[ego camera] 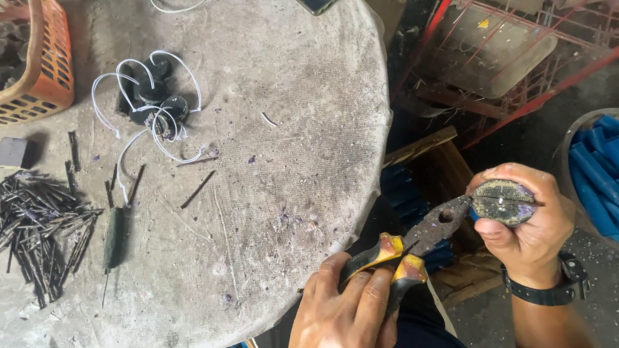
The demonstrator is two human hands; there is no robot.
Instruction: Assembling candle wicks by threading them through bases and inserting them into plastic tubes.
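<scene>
Head view. Near right, off the table edge: the right hand (525, 222) curls its fingers around a dark round disc (503, 202), whose back is hidden in the palm. The left hand (351, 309), partly cut off by the near edge, presses its fingers together around the yellow-and-red handles of the pliers (419, 241), whose nose meets the disc's left rim; the contact point is hard to make out. On the round table (290, 129): black caps with white wires (155, 103) far left, dark rods (39, 225) left, an orange basket (45, 64) cut off at the corner.
</scene>
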